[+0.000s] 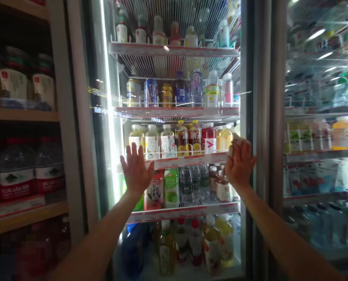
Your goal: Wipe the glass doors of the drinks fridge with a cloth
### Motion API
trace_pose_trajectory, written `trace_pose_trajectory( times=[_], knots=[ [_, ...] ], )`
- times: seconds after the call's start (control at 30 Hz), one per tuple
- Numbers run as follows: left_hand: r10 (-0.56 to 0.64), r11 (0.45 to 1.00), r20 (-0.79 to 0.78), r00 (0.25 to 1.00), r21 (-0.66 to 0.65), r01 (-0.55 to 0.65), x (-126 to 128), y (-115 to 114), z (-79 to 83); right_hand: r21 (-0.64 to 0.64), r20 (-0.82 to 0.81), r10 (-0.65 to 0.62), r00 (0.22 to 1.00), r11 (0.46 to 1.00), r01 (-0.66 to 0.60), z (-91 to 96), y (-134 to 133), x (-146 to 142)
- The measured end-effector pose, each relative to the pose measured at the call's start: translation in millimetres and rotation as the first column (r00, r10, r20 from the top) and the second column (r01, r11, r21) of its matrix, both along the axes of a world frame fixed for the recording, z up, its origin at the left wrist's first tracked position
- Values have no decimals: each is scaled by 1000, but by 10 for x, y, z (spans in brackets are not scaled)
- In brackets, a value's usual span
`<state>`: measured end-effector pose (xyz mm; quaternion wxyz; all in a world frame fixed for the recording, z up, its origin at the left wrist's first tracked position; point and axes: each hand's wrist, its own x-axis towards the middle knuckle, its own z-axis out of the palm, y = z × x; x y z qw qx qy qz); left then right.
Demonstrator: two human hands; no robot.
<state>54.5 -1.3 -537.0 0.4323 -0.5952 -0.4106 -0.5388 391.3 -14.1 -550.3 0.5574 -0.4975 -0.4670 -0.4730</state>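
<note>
The left hand (pixel 135 169) stands open, fingers spread, near the red-edged shelf front (pixel 185 161) of a drinks cooler (pixel 83 117). Well apart, the right hand (pixel 240 164) has curled fingers (pixel 244 150) against a pale object (pixel 231 148); whether they grip it cannot be told. Among the bottles (pixel 152 142), a red-labelled bottle (pixel 209 140) shows a white mark; other writing is unreadable.

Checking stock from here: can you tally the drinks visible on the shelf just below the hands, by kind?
Clear water bottles: 3
Green-labelled bottle: 1
Pink-and-white bottle: 1
Small red-capped bottles: 2
Total: 7 visible; any behind are hidden
</note>
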Motion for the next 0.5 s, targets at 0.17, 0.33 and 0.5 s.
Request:
trace_pose_trajectory(
  times=[0.17, 0.33, 0.5],
  knots=[
    [7, 1000, -2, 1000, 0, -7, 4, -15, 6, -54, 117, 53, 992, 997, -47, -84, -34, -551],
    [7, 1000, -8, 1000, 7, -7, -22, -27, -23, -132, 379, 158, 912, 984, -116, -93, -81, -938],
    [-4, 1000, -14, 1000, -13, 4, -5, -29, -144, -42, 65, -15, 998, 999, 18, -232, -66, -4]
  ],
)
